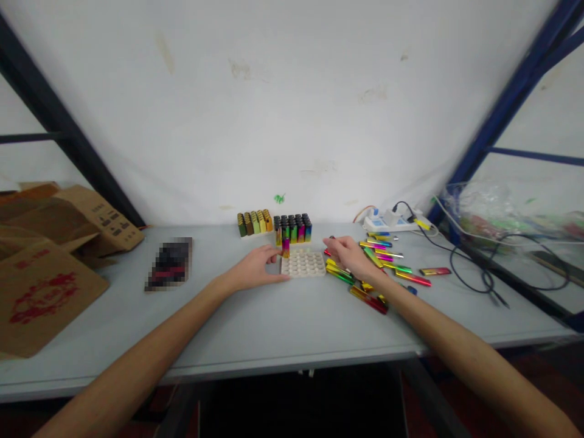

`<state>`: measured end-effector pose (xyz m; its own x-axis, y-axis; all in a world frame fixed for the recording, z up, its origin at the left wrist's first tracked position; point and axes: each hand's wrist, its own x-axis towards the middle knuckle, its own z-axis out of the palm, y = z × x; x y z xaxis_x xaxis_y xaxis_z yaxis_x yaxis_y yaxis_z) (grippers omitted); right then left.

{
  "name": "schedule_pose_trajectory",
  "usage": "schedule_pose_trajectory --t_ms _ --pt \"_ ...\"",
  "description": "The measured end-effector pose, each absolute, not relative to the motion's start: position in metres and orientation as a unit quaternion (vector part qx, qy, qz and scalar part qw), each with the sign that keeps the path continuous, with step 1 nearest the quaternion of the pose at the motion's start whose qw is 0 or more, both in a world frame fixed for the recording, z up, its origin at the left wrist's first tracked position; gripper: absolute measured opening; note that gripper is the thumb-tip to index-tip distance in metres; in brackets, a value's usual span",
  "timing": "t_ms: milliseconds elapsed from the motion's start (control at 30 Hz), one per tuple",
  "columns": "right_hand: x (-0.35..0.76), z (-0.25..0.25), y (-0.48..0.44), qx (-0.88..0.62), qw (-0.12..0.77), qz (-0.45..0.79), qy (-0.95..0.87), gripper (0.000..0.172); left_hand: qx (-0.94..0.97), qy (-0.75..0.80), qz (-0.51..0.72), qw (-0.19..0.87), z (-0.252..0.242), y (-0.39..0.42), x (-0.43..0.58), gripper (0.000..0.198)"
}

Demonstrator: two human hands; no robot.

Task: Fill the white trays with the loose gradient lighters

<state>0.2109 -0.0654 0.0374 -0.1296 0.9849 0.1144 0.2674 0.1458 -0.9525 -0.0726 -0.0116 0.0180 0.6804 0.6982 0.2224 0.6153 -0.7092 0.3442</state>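
Observation:
A white tray (303, 271) with rows of round holes lies on the table in front of me. One upright lighter (286, 248), pink and gold, stands at its back left corner. My left hand (255, 266) is at the tray's left edge, thumb and fingers apart, fingertips close to that lighter. To the right of the tray, my right hand (349, 255) is closed around a lighter; only its dark top (332, 238) shows above the fingers. Loose shiny lighters (368, 299) in many colours lie around and beyond the right hand.
Behind the tray stand a block of black-topped lighters (294, 230) and a gold-topped block (254, 223). A power strip (392, 222) with cables sits back right, near a plastic bag (483, 210). Paper bags (50, 298) and a blurred dark item (170, 264) are left.

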Motion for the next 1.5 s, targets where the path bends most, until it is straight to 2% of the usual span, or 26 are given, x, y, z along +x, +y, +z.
schedule_pose_trajectory --t_ms 167,333,433,600,767,900,1067,1267,1500 --pt "0.212 0.033 -0.063 -0.552 0.403 0.28 -0.674 0.041 0.908 0.364 0.165 0.126 0.02 -0.012 -0.072 0.072" --pt "0.211 0.038 -0.067 -0.55 0.371 0.27 -0.698 0.043 0.909 0.362 0.166 0.122 0.018 -0.01 -0.073 0.072" --pt "0.209 0.039 -0.069 -0.53 0.381 0.259 -0.712 0.046 0.91 0.36 0.17 0.119 0.017 -0.01 -0.073 0.071" --pt "0.207 0.04 -0.07 -0.467 0.4 0.245 -0.749 0.035 0.913 0.348 0.175 0.122 0.018 -0.013 -0.071 0.069" --pt "0.203 0.05 -0.069 -0.447 0.361 0.145 -0.806 0.038 0.914 0.343 0.177 0.123 0.021 -0.015 -0.068 0.06" --pt "0.196 0.049 -0.056 -0.448 0.317 0.136 -0.824 0.037 0.912 0.343 0.183 0.128 0.021 -0.016 -0.068 0.061" --pt "0.19 0.035 -0.034 -0.43 0.266 0.124 -0.854 0.027 0.918 0.33 0.184 0.124 0.02 -0.015 -0.068 0.059" --pt "0.185 0.018 -0.023 -0.39 0.264 0.086 -0.878 0.015 0.918 0.325 0.187 0.126 0.019 -0.015 -0.069 0.054" --pt "0.176 0.016 -0.018 -0.417 0.252 0.093 -0.869 0.016 0.916 0.332 0.19 0.121 0.018 -0.014 -0.07 0.053"
